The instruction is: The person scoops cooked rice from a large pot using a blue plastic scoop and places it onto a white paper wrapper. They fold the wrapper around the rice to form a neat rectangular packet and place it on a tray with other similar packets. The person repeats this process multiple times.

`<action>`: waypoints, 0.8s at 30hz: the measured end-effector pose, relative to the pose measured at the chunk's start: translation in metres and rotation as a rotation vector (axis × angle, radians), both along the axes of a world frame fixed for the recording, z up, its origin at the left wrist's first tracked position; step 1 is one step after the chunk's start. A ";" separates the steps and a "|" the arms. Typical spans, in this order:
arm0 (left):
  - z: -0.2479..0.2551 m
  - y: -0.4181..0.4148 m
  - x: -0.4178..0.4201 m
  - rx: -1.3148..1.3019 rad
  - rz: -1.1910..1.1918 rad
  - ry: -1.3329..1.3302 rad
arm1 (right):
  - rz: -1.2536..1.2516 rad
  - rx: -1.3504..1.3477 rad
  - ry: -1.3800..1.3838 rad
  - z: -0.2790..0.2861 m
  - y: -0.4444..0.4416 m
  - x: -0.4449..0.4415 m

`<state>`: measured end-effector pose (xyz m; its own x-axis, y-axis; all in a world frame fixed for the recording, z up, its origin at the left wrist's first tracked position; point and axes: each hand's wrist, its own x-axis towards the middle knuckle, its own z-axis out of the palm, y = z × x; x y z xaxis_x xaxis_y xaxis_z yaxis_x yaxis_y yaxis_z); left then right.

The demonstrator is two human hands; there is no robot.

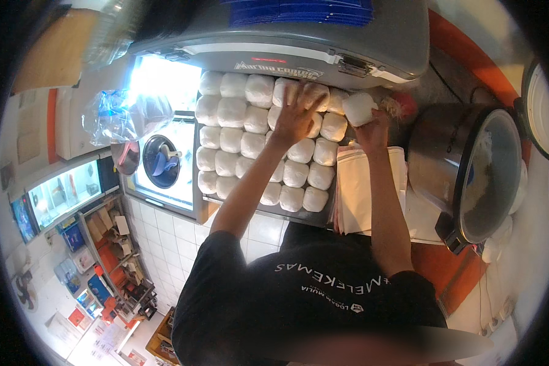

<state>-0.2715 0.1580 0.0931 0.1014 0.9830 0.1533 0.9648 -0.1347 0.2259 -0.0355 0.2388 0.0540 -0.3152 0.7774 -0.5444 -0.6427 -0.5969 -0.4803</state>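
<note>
Rows of round white paper-wrapped packets [230,139] cover the dark counter before me. My left hand [297,114] rests with spread fingers over packets in the back rows. In my right hand [373,130] is another white packet [359,109], held at the right end of the back row. Below that hand lies a stack of flat wrapping paper [354,187], partly under my right forearm.
A large grey cooler box [279,50] stands along the back, with blue packs [302,11] on its lid. At the right is a big steel rice pot [466,176], its lid raised. Clear plastic bags [128,114] hang at the left, above a black bowl [161,161] with scoops.
</note>
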 end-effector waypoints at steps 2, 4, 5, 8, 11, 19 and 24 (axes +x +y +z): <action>-0.013 0.005 0.005 0.066 -0.152 -0.030 | -0.024 0.009 0.040 -0.003 -0.002 -0.015; -0.037 0.015 -0.005 0.149 -0.179 -0.025 | -0.040 0.051 0.007 -0.020 -0.005 -0.026; -0.046 0.017 -0.008 0.188 -0.191 -0.023 | -0.042 0.086 0.017 -0.027 -0.006 -0.030; -0.033 0.020 -0.010 0.137 -0.173 0.069 | 0.027 0.387 -0.317 -0.055 -0.008 -0.031; -0.029 0.013 -0.010 0.182 -0.112 0.002 | 0.145 0.604 -0.859 -0.070 -0.017 -0.035; -0.029 0.011 -0.004 0.133 -0.019 -0.001 | 0.107 0.502 -1.388 -0.012 -0.028 -0.092; -0.008 0.009 0.028 0.150 0.007 -0.190 | 0.486 0.692 -1.361 -0.044 -0.013 -0.054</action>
<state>-0.2436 0.1668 0.0854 0.0505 0.9483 0.3135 0.9080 -0.1743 0.3810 -0.0893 0.2261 0.0099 -0.1920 0.9575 -0.2153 0.6465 -0.0416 -0.7618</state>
